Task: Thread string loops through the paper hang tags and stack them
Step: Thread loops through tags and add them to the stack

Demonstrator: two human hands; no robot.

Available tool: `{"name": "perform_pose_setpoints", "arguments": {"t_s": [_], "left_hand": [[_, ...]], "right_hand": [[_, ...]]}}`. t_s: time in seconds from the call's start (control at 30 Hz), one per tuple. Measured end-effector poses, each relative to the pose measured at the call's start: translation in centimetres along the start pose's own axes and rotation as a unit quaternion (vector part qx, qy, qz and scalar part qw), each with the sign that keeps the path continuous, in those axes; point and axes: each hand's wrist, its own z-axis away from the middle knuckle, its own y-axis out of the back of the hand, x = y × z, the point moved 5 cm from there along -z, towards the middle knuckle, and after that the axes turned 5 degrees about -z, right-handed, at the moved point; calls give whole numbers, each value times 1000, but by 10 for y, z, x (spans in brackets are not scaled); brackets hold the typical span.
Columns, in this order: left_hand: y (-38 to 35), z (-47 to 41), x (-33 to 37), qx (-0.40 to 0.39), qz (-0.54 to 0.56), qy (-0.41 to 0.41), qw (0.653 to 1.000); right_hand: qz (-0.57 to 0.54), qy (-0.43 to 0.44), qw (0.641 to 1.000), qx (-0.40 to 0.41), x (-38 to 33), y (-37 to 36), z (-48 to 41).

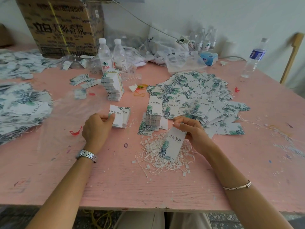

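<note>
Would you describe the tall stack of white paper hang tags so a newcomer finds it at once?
From the brown cardboard box at the far left of the pink table, drop to the red-labelled clear plastic water bottle. Just before it stands the tall stack of white paper hang tags, the only pile rising as a leaning column.

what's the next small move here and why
Probably pinch one loop from the string pile and thread it: the right hand holds a single tag right over that pile with no string visible in it, while the left hand grips the small stack.
</note>
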Motion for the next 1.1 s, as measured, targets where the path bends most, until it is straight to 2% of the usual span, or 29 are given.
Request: {"name": "perform_pose_setpoints", "arguments": {"t_s": [0.1,0.3,0.6,0.8,1.0,1.1], "left_hand": [[-6,-8,-4,-38,55,12,998],[-12,-21,-9,-58,118,18,991],[-18,-31,-15,-68,110,20,991],[-15,-27,-11,-54,50,-12,997],[-8,-12,-10,28,-65,-89,994],[-7,-9,-1,16,-81,-207,975]], "right_hand": [[2,0,1000,1,0,0,1],[2,0,1000,1,0,0,0],[2,-1,1000,-7,3,0,-2],[8,-4,1000,-7,3,0,-2],[1,-4,1000,-9,3,0,-2],[3,-3,1000,-9,3,-1,-2]]}}
